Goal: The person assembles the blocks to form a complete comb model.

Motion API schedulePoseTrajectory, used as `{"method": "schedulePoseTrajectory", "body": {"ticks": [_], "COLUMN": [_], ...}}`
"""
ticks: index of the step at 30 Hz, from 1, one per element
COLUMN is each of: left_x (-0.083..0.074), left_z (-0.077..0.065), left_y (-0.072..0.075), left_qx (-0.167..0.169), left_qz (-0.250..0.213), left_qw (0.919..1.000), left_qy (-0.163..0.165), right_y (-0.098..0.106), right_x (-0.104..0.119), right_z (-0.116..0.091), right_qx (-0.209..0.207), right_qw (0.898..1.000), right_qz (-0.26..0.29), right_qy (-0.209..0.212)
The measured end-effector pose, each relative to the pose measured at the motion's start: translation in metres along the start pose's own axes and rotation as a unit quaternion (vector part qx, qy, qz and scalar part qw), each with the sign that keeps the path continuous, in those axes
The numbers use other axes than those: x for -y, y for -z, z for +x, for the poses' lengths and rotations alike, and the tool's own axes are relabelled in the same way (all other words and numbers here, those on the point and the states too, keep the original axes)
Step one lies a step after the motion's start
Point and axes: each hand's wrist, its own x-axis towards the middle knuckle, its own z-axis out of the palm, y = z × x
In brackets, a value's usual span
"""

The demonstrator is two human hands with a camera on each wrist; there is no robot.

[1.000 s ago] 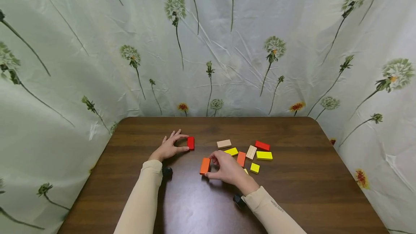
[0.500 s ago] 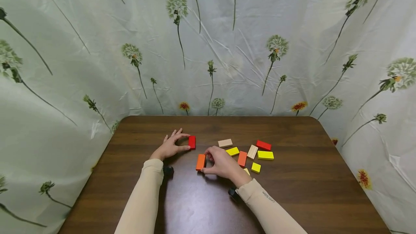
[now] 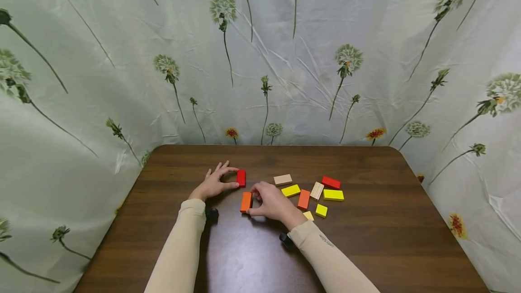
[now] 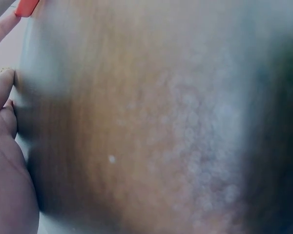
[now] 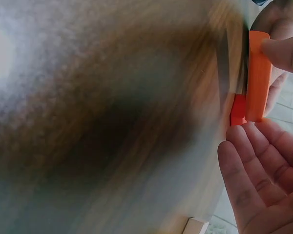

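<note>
Right hand (image 3: 270, 201): fingers pinch orange block (image 3: 246, 202) by its ends; contact with surface (image 3: 366, 248) hard to judge. Left hand (image 3: 211, 186): fingers pinch red block (image 3: 241, 178), just beyond. Yellow block (image 3: 291, 191) near right hand; pale block (image 3: 309, 215) part-hidden by right wrist (image 3: 294, 219).

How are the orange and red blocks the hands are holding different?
The right hand holds the orange block, while the left hand holds the red block. The red block is closer to the far edge of the table than the orange block. Both are oblong.
</note>
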Motion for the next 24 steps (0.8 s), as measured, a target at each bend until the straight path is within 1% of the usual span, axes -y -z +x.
{"method": "schedulePoseTrajectory", "body": {"ticks": [9,18,24], "left_x": [0.001,0.005,0.004], "left_z": [0.001,0.003,0.003], "left_y": [-0.001,-0.002,-0.001], "left_qx": [-0.003,-0.003,0.001], "left_qz": [0.005,0.000,0.005], "left_qw": [1.0000,1.0000,1.0000], "left_qy": [-0.002,-0.008,-0.001], "right_y": [-0.006,-0.009,-0.008], "right_x": [0.002,0.002,0.001], "right_z": [0.007,0.012,0.014], "right_qx": [0.025,0.034,0.036], "right_qw": [1.000,0.999,0.999], "right_qz": [-0.003,-0.012,-0.017], "right_qy": [-0.011,-0.017,-0.023]}}
